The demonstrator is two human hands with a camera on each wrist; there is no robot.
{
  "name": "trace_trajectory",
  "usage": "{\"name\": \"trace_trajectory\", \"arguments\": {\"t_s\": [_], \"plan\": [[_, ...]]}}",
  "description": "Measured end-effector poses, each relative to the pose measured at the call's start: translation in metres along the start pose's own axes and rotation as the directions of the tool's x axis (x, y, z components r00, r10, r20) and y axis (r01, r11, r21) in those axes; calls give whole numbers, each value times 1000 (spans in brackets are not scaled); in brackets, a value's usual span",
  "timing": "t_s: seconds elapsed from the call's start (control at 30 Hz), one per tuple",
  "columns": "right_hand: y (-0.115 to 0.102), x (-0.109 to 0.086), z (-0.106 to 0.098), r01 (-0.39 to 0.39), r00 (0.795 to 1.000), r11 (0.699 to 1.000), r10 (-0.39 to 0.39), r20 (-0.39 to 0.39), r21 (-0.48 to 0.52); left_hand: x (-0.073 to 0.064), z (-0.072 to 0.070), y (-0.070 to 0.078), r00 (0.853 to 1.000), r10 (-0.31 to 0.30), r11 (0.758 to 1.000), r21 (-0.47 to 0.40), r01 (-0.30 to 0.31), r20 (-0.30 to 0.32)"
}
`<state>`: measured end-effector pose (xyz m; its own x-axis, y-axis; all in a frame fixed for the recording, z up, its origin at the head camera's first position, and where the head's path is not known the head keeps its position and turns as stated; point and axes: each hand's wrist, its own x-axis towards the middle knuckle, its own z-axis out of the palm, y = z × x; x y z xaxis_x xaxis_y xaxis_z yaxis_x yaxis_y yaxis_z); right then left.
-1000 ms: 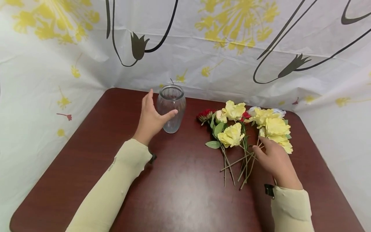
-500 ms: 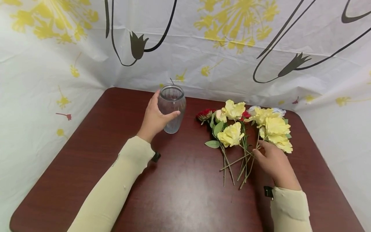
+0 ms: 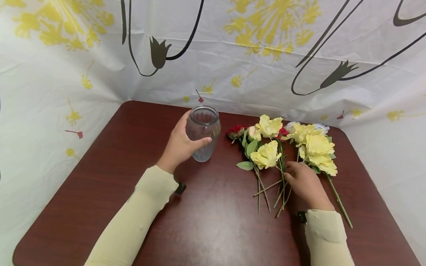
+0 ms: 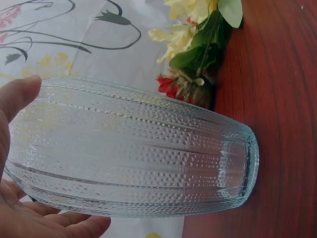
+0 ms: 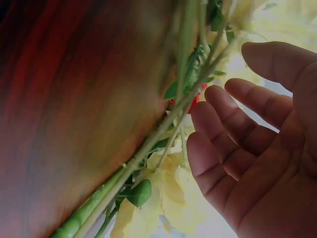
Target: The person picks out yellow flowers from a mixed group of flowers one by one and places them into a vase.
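My left hand (image 3: 181, 146) grips a clear glass vase (image 3: 206, 135), thumb on the near side and fingers around the far side. In the left wrist view the vase (image 4: 138, 148) shows ribbed, dimpled glass. Whether its base touches the table cannot be told. My right hand (image 3: 305, 183) hovers over crossed flower stems (image 3: 264, 195) on the right, below yellow flowers (image 3: 266, 155). The right wrist view shows its fingers relaxed and slightly bent, close to the stems (image 5: 163, 126), with nothing held.
Red flowers (image 3: 235, 132) lie at the left end of the bunch and pale bluish-white ones (image 3: 319, 128) at the back. One thick stem (image 3: 339, 201) points toward the table's right front. A patterned white sheet (image 3: 213, 66) rises behind the dark red table (image 3: 213, 218).
My left hand has closed around the vase and brought it slightly nearer and to the right. My right hand has shifted left over the stems, uncovering a thick stem on the right.
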<state>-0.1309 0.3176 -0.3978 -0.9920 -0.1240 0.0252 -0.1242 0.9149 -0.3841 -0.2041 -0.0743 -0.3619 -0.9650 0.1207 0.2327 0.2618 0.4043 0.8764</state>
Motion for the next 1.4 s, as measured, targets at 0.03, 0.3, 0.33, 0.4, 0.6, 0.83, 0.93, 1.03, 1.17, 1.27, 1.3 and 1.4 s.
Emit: {"name": "trace_trajectory", "arguments": {"t_s": [0.03, 0.3, 0.33, 0.4, 0.6, 0.83, 0.93, 1.03, 1.17, 1.27, 1.3, 1.4], "plan": [[0, 1, 1, -1, 1000, 1000, 1, 4, -5, -2, 1, 0, 1000, 3, 1000, -2, -3, 6], [3, 3, 4, 17, 1000, 999, -18, -5, -33, -11, 7, 2, 997, 33, 999, -24, -31, 65], [3, 1, 3, 15, 1000, 999, -15, -5, -33, -11, 7, 1, 997, 32, 999, -31, -30, 73], [4, -2, 0, 1, 1000, 1000, -1, 2, -29, -13, 8, 0, 996, 30, 999, -42, -27, 80], [12, -13, -8, -8, 1000, 999, 9, 15, -47, -12, 6, 1, 997, 39, 998, -41, -37, 66], [18, -15, -8, -44, 996, 998, 47, 78, -42, -11, 5, 2, 996, 26, 999, -38, -23, 80], [20, -16, -5, -49, 995, 998, 53, 81, -43, -12, 7, 1, 995, 28, 999, -46, -24, 92], [21, -17, -2, -50, 995, 998, 54, 79, -48, -12, 9, 0, 995, 33, 998, -55, -28, 93], [22, -17, -1, -40, 996, 997, 45, 78, -61, -12, 11, -1, 996, 29, 998, -57, -24, 89], [21, -18, -4, -21, 997, 998, 25, 71, -62, -13, 11, -1, 996, 29, 998, -50, -25, 86], [20, -18, -6, -13, 998, 998, 17, 68, -58, -13, 10, -1, 996, 29, 999, -48, -25, 86], [16, -19, -13, 10, 999, 999, -8, 43, -53, -13, 11, 0, 996, 31, 999, -42, -28, 85]]}}
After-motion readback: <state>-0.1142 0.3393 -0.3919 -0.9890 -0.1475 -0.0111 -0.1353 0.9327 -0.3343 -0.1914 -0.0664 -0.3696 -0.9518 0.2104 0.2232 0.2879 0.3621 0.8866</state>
